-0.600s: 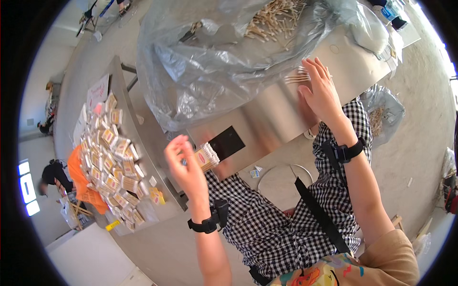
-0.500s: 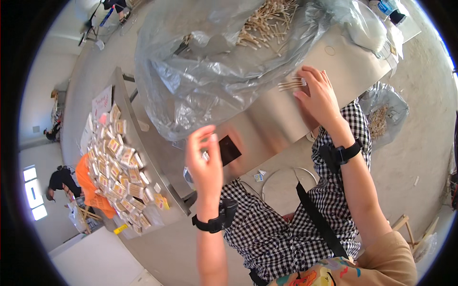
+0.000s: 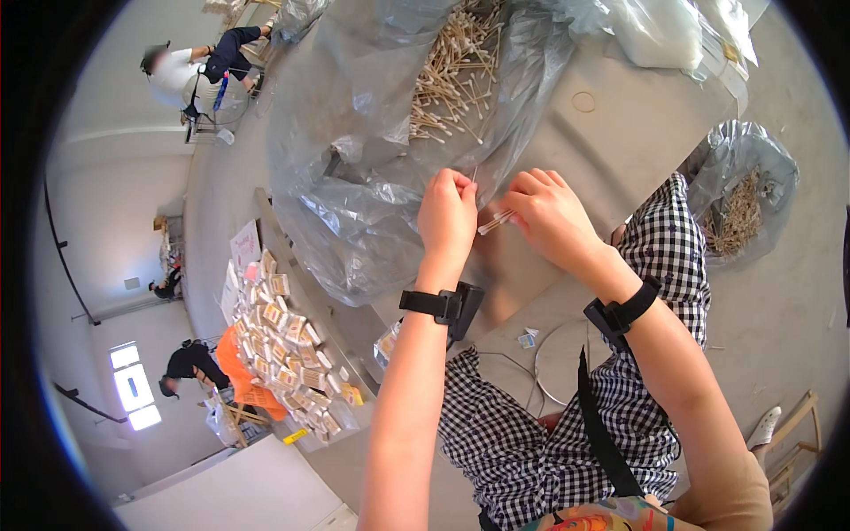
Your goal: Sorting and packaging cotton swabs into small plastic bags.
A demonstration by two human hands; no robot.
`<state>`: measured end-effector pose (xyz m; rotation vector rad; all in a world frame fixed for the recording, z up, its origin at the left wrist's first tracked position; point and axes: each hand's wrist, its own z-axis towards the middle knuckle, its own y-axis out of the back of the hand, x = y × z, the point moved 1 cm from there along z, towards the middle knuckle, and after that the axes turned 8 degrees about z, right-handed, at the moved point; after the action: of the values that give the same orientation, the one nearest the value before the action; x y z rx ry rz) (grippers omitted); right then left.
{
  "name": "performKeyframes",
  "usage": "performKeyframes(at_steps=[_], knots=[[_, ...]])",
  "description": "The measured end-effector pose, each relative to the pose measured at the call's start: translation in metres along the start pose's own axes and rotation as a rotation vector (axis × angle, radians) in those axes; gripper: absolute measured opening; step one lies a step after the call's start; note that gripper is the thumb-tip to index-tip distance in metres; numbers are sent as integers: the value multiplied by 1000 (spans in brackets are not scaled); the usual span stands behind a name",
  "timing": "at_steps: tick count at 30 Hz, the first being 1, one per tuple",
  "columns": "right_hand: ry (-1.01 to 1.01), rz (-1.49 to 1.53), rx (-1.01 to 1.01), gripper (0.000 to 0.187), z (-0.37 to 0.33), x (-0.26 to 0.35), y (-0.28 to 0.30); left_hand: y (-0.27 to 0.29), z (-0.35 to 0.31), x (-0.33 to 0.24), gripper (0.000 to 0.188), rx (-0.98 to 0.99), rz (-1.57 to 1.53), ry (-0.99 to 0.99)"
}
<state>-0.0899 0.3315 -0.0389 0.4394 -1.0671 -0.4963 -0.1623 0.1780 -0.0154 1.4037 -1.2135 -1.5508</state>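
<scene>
Cotton swabs (image 3: 453, 75) lie in a loose heap on a clear plastic bag (image 3: 354, 190) spread over the metal table. My left hand (image 3: 449, 215) is at the bag's near edge, its fingertips pinched on what looks like a single thin cotton swab pointing upward. Just to its right, my right hand (image 3: 551, 212) grips a few cotton swabs (image 3: 494, 222), their white tips sticking out toward the left hand. The two hands are close together but apart, above the bare metal (image 3: 611, 133).
Many small packed boxes (image 3: 288, 332) cover a table at the left, beside an orange cloth (image 3: 252, 376). A bag of cotton swabs (image 3: 744, 199) stands at the right by my leg. A rubber band (image 3: 583, 102) lies on the metal table. Other people (image 3: 199, 80) are farther off.
My left hand has moved up and right to the bag's edge and now pinches a swab. My right hand, still holding swabs, has come lower and slightly left. The whole view has shifted.
</scene>
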Motion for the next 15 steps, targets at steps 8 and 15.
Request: performKeyframes(at_steps=[8, 15], knots=[[-1, -29, -67, 27, 4, 9, -3, 19, -40, -19, 9, 116, -100, -242], [-22, -57, -80, 21, -3, 7, -1, 65, 24, -4, 14, -180, 169, -358]])
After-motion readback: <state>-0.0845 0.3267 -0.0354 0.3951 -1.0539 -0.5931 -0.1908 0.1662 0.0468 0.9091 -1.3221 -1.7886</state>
